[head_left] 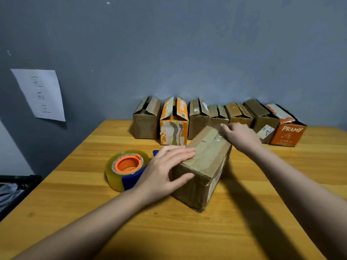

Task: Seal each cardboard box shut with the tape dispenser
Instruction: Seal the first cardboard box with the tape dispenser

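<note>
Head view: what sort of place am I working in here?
Probably a small home or back-room packing corner, not a warehouse: a wooden table pushed against a bare blue-grey wall, a handwritten paper sheet stuck to it, and a row of reused cardboard boxes.

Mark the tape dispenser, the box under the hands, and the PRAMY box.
tape dispenser (126,164): head view, on its orange hub.
box under the hands (205,160): head view, on its taped top.
PRAMY box (288,135): head view, on its orange front face.
</note>
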